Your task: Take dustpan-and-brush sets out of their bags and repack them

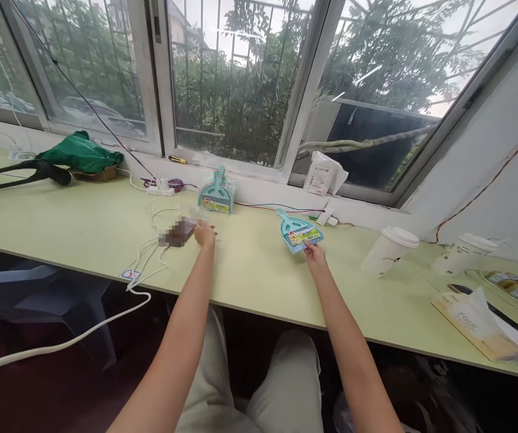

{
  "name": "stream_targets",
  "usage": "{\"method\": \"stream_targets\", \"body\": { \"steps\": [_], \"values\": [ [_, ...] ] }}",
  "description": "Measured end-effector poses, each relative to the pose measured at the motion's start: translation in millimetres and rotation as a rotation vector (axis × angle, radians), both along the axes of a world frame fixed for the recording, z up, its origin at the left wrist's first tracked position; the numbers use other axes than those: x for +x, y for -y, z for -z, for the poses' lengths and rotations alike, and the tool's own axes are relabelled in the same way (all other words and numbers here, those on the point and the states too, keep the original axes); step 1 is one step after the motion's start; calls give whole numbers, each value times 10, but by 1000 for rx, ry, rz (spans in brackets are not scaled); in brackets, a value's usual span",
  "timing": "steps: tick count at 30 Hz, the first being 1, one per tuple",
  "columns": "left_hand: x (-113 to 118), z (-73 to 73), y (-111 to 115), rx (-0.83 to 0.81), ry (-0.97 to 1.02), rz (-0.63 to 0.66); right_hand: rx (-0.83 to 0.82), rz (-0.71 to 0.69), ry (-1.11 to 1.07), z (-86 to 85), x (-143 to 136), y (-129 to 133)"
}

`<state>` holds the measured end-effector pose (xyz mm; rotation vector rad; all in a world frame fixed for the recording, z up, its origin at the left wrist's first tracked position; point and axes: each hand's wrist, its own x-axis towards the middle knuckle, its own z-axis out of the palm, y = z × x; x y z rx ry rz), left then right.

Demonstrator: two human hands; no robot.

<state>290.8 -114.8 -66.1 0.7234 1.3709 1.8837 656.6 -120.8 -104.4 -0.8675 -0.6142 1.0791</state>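
Observation:
My right hand (pixel 315 255) is closed on the lower edge of a small light-blue dustpan (pixel 297 230). A brush and a yellow printed label show on its face, and its handle points away from me. To the left, my left hand (pixel 205 232) is low over the table with its fingers curled. Something clear, perhaps plastic film, shows by its fingertips, but I cannot make it out. Beside that hand lies a dark, blurred-out flat object (pixel 179 233). A second blue dustpan set (pixel 216 193) in clear wrapping leans against the wall below the window.
White cables (pixel 140 264) trail over the table's left front edge. A power strip (pixel 160 189), a green bag (pixel 81 151) and a screwdriver (pixel 178 160) are at the back. Two white cups (pixel 389 249) and a tissue pack (pixel 478 322) stand or lie right.

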Motion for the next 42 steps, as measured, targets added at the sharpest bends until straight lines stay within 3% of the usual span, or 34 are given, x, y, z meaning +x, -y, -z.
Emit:
{"method": "stream_targets", "body": {
  "steps": [5,9,11,16,18,23,26,29,34,36,39,42],
  "values": [
    [1,-45,-29,108,128,-22,-1,-2,14,33,-138,1],
    [115,38,-77,71,134,14,15,67,-24,51,-241,24],
    [262,102,-102,29,113,168,14,56,-31,49,-286,51],
    [828,249,-36,-31,49,786,48,-173,73,-11,-443,166],
    [1003,297,39,-58,22,872,-13,-316,177,-38,-515,223],
    [1074,318,110,-18,-41,730,-228,-580,411,-74,-598,319],
    [1034,293,66,4,-49,602,-261,-631,454,-74,-567,304],
    [978,287,29,-4,-93,533,-220,-461,373,-59,-444,236],
    [803,318,22,9,-217,404,-180,159,-18,-39,-40,117],
    [783,332,43,27,-271,380,-223,145,-46,-43,36,111],
    [853,338,121,114,-386,439,-167,14,279,-79,-126,173],
    [968,328,236,232,-503,566,90,32,946,-157,-553,297]
  ]
}}
